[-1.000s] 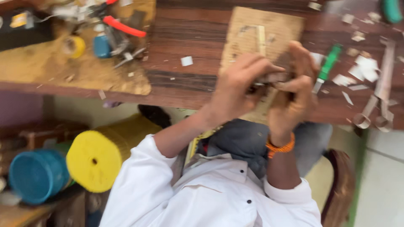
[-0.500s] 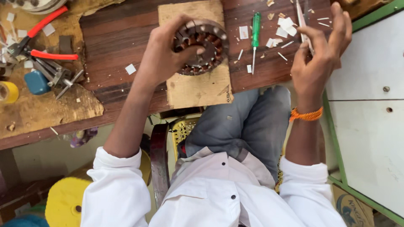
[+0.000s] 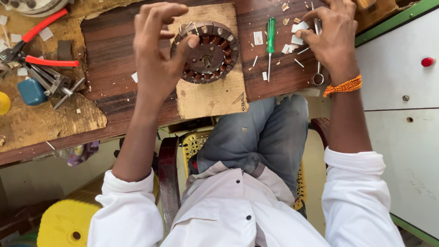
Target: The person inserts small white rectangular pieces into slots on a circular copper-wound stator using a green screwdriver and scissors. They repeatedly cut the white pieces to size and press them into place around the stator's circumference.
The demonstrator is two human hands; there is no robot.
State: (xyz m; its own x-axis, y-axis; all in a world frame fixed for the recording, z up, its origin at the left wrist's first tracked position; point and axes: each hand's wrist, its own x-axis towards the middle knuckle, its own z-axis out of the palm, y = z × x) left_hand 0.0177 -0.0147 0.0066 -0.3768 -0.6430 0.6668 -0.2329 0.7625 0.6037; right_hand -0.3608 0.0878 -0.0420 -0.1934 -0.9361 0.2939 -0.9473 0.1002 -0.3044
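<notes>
A round motor stator (image 3: pixel 208 57) with copper windings lies on a cardboard piece (image 3: pixel 210 98) on the wooden bench (image 3: pixel 112 50). My left hand (image 3: pixel 155 59) hovers at its left side with fingers spread, the thumb tip resting on the stator's rim. My right hand (image 3: pixel 334 41) is at the bench's right end, thumb and forefinger pinched on a small white paper slip (image 3: pixel 299 27) among scattered slips. Small scissors (image 3: pixel 318 78) lie partly under that hand. A green-handled screwdriver (image 3: pixel 270 36) lies between the stator and my right hand.
Red-handled pliers (image 3: pixel 43 43), a metal puller tool (image 3: pixel 55 82) and a blue object (image 3: pixel 31 90) sit at the bench's left end. A white cabinet (image 3: pixel 402 91) with a red button (image 3: pixel 427 61) stands to the right. A yellow stool (image 3: pixel 68 222) is below left.
The stator went from being held up in both hands to lying on the cardboard. My left hand lifted its fingers off it; my right hand moved right to the paper slips.
</notes>
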